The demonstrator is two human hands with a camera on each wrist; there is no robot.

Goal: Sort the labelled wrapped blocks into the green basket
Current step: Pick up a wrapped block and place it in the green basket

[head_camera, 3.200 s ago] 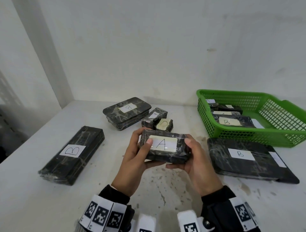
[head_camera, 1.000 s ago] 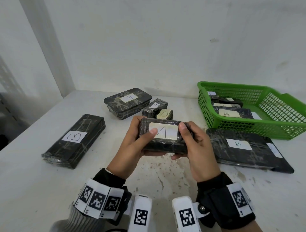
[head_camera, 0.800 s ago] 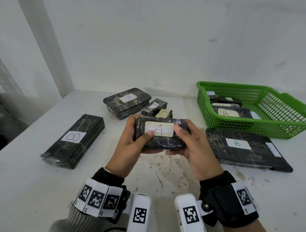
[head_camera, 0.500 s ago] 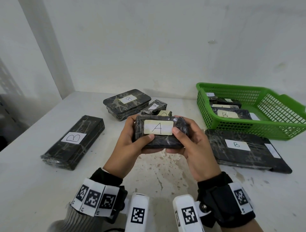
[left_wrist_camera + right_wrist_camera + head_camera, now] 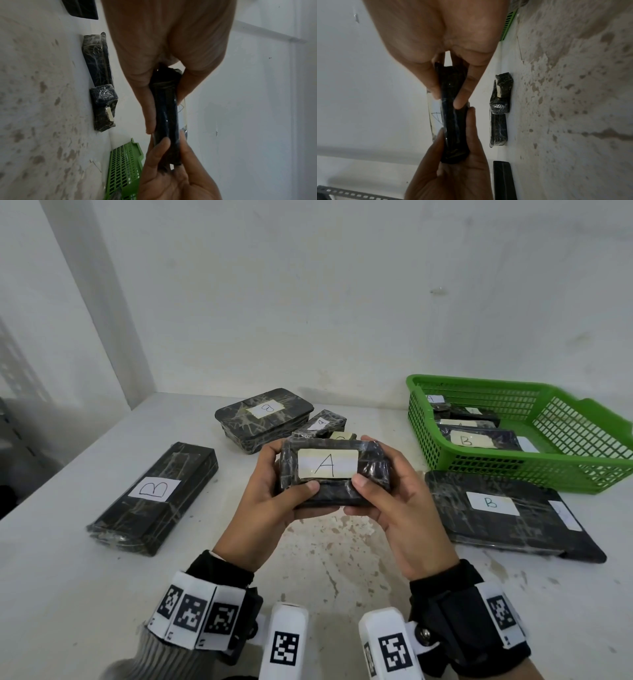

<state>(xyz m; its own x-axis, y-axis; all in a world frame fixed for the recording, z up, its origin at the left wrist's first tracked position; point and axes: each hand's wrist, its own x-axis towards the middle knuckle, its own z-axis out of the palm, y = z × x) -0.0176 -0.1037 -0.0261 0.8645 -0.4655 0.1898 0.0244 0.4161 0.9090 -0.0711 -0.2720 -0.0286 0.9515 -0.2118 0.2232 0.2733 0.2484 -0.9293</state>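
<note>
Both hands hold a black wrapped block (image 5: 334, 474) labelled A above the middle of the table, label tilted toward me. My left hand (image 5: 270, 498) grips its left end, thumb on the front face. My right hand (image 5: 394, 501) grips its right end the same way. The wrist views show the same block edge-on (image 5: 167, 115) (image 5: 452, 121), pinched between thumbs and fingers. The green basket (image 5: 582, 470) stands at the right rear with several labelled blocks (image 5: 476, 438) inside it.
On the white table (image 5: 68, 577) lie a long block labelled B (image 5: 154, 498) at left, a wide block labelled B (image 5: 507, 515) in front of the basket, a boxy block (image 5: 263, 416) and two small blocks (image 5: 322, 422) behind my hands. A wall closes the back.
The block has been lifted slightly and tilted, so its A label faces me more squarely. Both thumbs slid down from the label to its lower edge.
</note>
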